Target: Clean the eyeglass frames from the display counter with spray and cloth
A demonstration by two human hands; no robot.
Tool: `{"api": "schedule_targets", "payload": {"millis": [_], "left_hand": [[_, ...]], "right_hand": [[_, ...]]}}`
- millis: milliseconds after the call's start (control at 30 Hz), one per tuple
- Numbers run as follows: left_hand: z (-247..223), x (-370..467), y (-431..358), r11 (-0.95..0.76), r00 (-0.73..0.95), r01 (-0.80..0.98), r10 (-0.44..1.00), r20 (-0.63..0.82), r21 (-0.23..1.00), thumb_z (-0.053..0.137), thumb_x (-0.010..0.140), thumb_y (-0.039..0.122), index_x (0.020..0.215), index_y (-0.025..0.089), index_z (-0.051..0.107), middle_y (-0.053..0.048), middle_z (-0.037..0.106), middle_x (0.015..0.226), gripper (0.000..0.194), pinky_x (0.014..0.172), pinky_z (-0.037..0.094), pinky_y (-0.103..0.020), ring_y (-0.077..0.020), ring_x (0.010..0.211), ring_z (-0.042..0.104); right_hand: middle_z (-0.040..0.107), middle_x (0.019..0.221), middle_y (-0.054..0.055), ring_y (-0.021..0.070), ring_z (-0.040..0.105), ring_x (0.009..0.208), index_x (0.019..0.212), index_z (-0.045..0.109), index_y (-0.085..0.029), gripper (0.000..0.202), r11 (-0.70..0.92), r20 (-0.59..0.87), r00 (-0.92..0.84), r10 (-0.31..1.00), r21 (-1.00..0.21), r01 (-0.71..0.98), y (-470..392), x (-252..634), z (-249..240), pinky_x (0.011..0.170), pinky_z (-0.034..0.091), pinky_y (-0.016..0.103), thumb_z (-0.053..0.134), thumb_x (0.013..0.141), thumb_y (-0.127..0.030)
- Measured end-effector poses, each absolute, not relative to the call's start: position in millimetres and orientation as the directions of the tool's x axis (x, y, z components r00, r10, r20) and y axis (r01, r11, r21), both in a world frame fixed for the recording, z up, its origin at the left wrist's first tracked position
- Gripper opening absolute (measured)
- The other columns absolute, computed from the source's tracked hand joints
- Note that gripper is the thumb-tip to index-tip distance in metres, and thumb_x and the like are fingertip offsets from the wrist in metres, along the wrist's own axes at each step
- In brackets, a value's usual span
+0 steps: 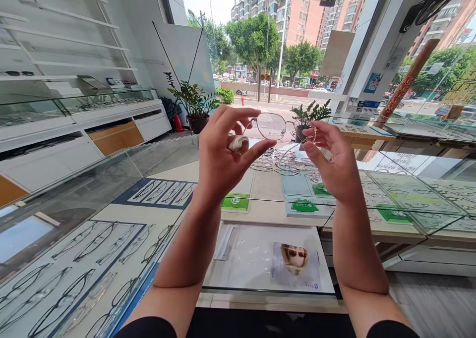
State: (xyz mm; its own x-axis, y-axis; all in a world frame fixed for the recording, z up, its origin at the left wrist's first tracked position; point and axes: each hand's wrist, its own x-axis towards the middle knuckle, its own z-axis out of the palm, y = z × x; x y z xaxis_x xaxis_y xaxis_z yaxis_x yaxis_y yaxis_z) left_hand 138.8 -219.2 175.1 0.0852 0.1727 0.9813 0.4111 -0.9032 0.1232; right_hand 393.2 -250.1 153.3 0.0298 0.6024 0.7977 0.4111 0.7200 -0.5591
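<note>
Thin-rimmed eyeglasses (pixel 271 126) are held up in the middle of the head view, with small print on the lens. My left hand (pixel 226 149) pinches the glasses at their left side, thumb below and index finger above the lens. A rolled whitish cloth (pixel 238 143) is tucked in the curled fingers of that same hand. On the right, my right hand (pixel 332 157) has its fingers closed around the other side of the frame, near a thin temple arm. Part of the frame is hidden behind the fingers.
Below the hands is a glass display case (pixel 260 214) with rows of eyeglasses (pixel 98 241) at the left. A leaflet with a face picture (pixel 295 266) lies in front. Potted plants (pixel 197 105) and a large window stand beyond; shelves line the left wall.
</note>
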Motion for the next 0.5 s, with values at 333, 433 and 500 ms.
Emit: {"api": "schedule_targets", "payload": {"millis": [333, 433, 500], "left_hand": [[177.0, 138.5, -215.6, -0.937, 0.085, 0.341, 0.111, 0.99, 0.076, 0.092, 0.087, 0.064, 0.123, 0.031, 0.078, -0.005, 0.074, 0.107, 0.051, 0.075, 0.059, -0.039, -0.0201, 0.09, 0.07], [177.0, 138.8, -217.9, -0.926, 0.084, 0.359, 0.154, 0.984, 0.115, 0.091, 0.087, 0.066, 0.122, 0.03, 0.078, -0.006, 0.075, 0.109, 0.052, 0.077, 0.06, -0.039, -0.0215, 0.092, 0.07], [177.0, 138.5, -219.0, -0.913, 0.086, 0.38, 0.192, 0.978, 0.146, 0.09, 0.088, 0.068, 0.123, 0.03, 0.077, -0.006, 0.075, 0.11, 0.052, 0.078, 0.06, -0.04, -0.0223, 0.093, 0.07]], "right_hand": [[0.078, 0.136, 0.007, 0.028, 0.075, 0.125, 0.144, 0.068, -0.036, 0.045, 0.712, 0.81, 0.007, 0.586, -0.519, 0.473, -248.3, 394.8, 150.9, 0.113, 0.061, 0.052, 0.073, 0.105, -0.058], [0.078, 0.133, 0.007, 0.0273, 0.075, 0.123, 0.143, 0.068, -0.036, 0.043, 0.717, 0.816, 0.0, 0.578, -0.509, 0.476, -248.2, 395.3, 150.7, 0.111, 0.062, 0.051, 0.073, 0.106, -0.058], [0.078, 0.131, 0.007, 0.0269, 0.075, 0.122, 0.142, 0.068, -0.036, 0.043, 0.72, 0.819, 0.0, 0.574, -0.504, 0.477, -248.1, 395.4, 150.7, 0.11, 0.062, 0.05, 0.073, 0.106, -0.058]]}}
